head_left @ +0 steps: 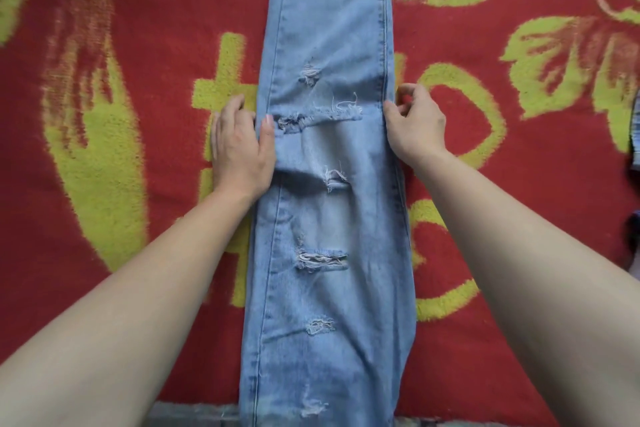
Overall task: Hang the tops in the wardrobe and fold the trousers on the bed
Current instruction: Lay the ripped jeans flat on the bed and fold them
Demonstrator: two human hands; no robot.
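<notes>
A pair of light blue ripped jeans lies lengthwise down the middle of the bed, legs stacked one on the other, running from the top edge of the view to the bottom. My left hand grips the jeans' left edge about halfway up, thumb on top of the denim and fingers tucked beneath. My right hand pinches the right edge at the same height, its other fingers curled above the blanket.
The bed is covered by a red blanket with yellow-green flower patterns. Part of another blue garment shows at the right edge. A grey strip of the bed's near edge runs along the bottom.
</notes>
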